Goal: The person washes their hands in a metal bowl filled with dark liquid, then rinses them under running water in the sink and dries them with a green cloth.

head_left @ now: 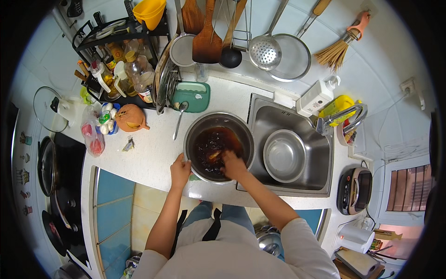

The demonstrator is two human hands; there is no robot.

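A large steel bowl [195, 132] with dark brown liquid and some pieces in it sits at the counter's front edge, left of the sink. My left hand [180, 167] is closed on the bowl's left rim. My right hand [232, 165] reaches into the bowl from the lower right, its fingertips in the liquid; what they touch or hold there is hidden. A metal spoon [180, 116] lies beside the bowl, near a green tray [201, 97].
The sink [316, 162] holds a smaller steel basin [283, 153]. At left are an onion bag [127, 116], eggs [107, 123], a condiment rack [121, 37] and a black cooktop [69, 209]. Utensils [206, 44] hang behind; an appliance [353, 190] stands at right.
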